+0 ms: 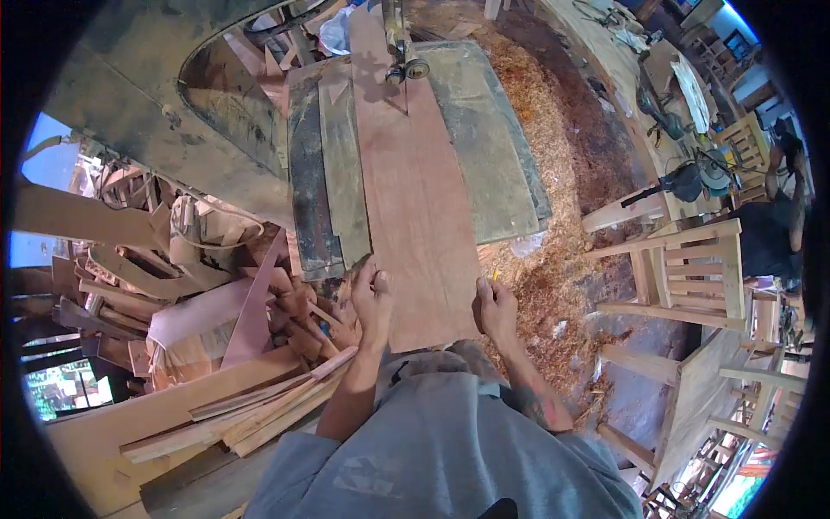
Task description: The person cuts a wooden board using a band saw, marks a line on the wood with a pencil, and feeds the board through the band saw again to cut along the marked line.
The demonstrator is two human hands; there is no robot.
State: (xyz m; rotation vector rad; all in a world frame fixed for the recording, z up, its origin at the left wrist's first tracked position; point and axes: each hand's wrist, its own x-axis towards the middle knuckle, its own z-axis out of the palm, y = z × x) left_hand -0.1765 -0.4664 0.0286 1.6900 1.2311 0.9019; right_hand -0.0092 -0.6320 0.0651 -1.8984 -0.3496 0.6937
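A long reddish-brown wooden board (419, 225) lies across the worn table (484, 164) of a bandsaw and reaches back toward my body. Its far part passes by the thin saw blade (406, 95), below the round blade guide (417, 68). My left hand (372, 304) is closed on the board's left edge near its close end. On the opposite edge my right hand (497, 311) grips the board, thumb on top and fingers partly hidden. A small yellow item (494, 275), its kind unclear, sticks up at the right thumb.
The saw's big body (173, 95) stands at the left. Wood offcuts (156, 285) pile up below it, with long strips (259, 411) beside my left arm. Sawdust (562, 173) covers the floor at right. Wooden chair frames (692, 272) and a person (769, 233) are farther right.
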